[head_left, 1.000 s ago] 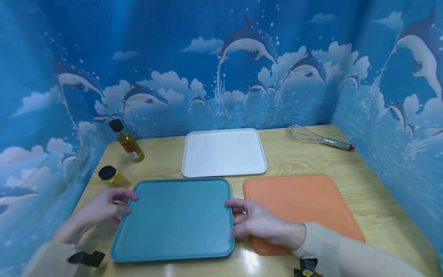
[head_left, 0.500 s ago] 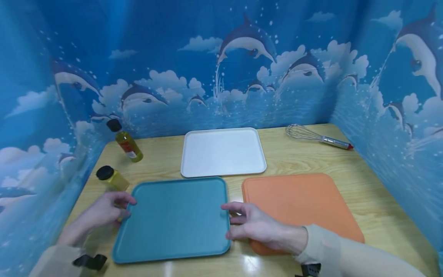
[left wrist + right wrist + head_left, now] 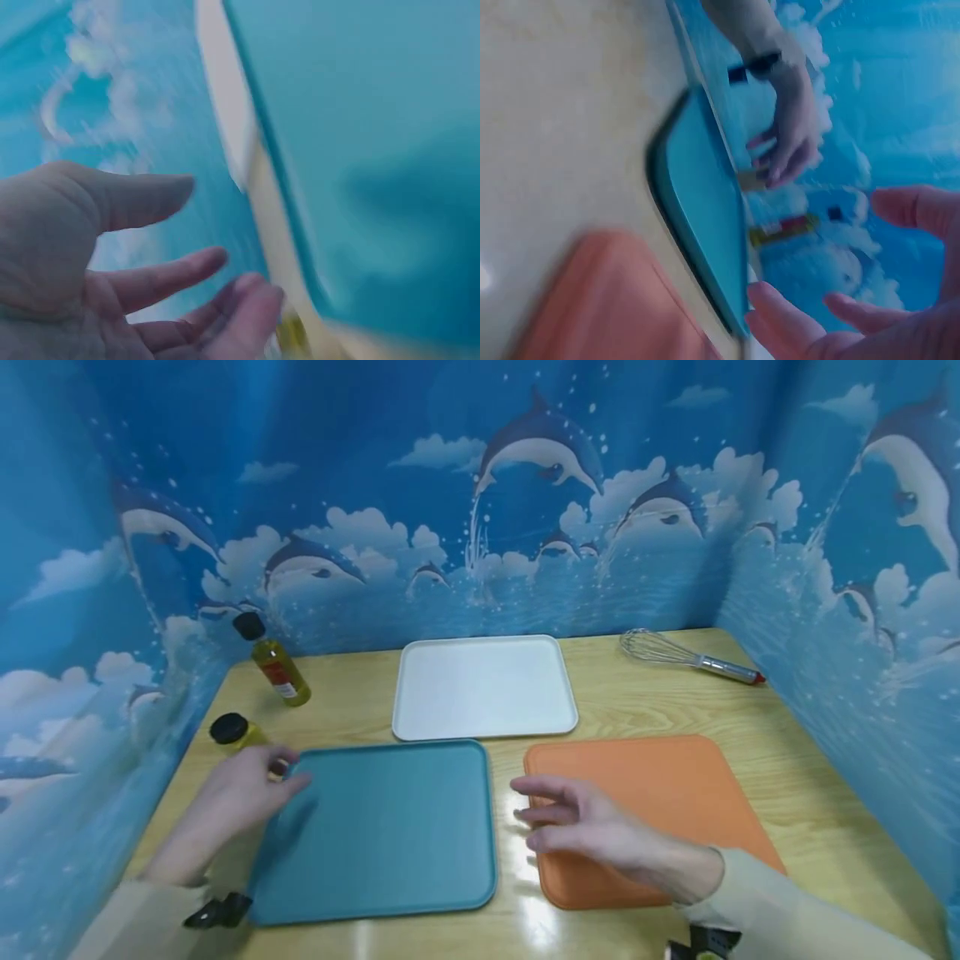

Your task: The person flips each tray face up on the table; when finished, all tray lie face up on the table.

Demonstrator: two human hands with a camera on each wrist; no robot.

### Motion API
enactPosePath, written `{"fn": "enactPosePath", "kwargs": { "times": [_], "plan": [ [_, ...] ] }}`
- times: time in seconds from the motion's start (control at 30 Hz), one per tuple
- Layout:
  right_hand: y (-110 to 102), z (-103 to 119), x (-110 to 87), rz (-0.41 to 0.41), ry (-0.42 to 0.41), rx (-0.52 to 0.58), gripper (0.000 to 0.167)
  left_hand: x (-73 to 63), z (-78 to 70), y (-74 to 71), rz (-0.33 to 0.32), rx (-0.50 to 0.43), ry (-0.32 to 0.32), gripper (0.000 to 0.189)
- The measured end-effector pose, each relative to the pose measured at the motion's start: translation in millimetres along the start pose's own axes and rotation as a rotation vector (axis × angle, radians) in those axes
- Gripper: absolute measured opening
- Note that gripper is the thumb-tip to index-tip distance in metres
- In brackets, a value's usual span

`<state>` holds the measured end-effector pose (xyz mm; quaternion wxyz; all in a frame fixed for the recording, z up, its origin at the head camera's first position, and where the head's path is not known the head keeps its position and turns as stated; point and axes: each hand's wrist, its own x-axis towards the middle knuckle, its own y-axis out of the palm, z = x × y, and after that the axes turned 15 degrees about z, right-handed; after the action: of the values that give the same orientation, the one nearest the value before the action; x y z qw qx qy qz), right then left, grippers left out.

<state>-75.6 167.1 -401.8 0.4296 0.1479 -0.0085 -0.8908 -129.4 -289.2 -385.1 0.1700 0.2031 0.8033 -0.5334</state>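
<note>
A teal rectangular tray (image 3: 382, 835) lies flat on the wooden table. Over its upper left edge hovers my left hand (image 3: 240, 793), fingers parted and loosely bent, casting a shadow on the tray. The left wrist view shows nothing between that thumb and the fingers (image 3: 161, 285). My right hand (image 3: 600, 831) is off the tray's right side, above the near left part of an orange rectangular board (image 3: 682, 777). Its fingers are spread and hold nothing. A yellow jar with a black lid (image 3: 229, 728) stands beyond the left hand, partly hidden by it.
Behind the teal tray lies a white tray (image 3: 483, 689). An oil bottle (image 3: 281, 672) stands at the back left, and a whisk (image 3: 693, 660) lies at the back right. A dolphin-print curtain (image 3: 480, 510) encloses the table's back and sides.
Both hands have let go of the teal tray's sides. The left has risen and moved forward toward the jar; the right has drawn away to the right. The tray had shifted slightly left before that.
</note>
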Motion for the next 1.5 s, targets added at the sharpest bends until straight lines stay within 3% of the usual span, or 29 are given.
{"fn": "enactPosePath", "kwargs": {
  "times": [0.17,0.27,0.4,0.57,0.7,0.83,1.0,1.27,1.4,1.5],
  "plan": [
    [-33,13,-29.3,-0.075,-0.015,-0.153,0.076,-2.8,-71.3,9.7,-0.052,-0.081,0.177,0.054],
    [-51,13,-47.1,-0.121,0.002,-0.219,0.071,4.1,-111.1,17.7,-0.034,-0.092,0.231,0.055],
    [-75,4,-70.0,-0.191,0.035,-0.367,0.068,18.1,-150.1,29.7,-0.012,-0.096,0.288,0.052],
    [-105,-8,-100.9,-0.339,0.159,-0.570,0.063,30.6,-189.0,51.1,0.099,-0.145,0.397,0.053],
    [-126,-19,-123.3,-0.427,0.246,-0.618,0.063,37.9,-214.1,68.9,0.235,-0.177,0.457,0.060],
    [-139,-28,-139.9,-0.496,0.304,-0.649,0.065,45.4,-229.2,81.9,0.324,-0.184,0.475,0.065],
    [-150,-32,-151.1,-0.556,0.413,-0.788,0.069,57.1,-236.0,89.6,0.356,-0.141,0.424,0.068],
    [-156,-37,-150.8,-0.522,0.506,-0.876,0.079,65.8,-235.5,94.7,0.369,-0.164,0.409,0.069],
    [-158,-38,-147.5,-0.523,0.504,-0.926,0.082,69.5,-234.6,93.5,0.382,-0.272,0.406,0.068],
    [-160,-38,-145.7,-0.516,0.508,-0.942,0.084,72.7,-233.1,92.6,0.412,-0.443,0.373,0.068]
  ]
}}
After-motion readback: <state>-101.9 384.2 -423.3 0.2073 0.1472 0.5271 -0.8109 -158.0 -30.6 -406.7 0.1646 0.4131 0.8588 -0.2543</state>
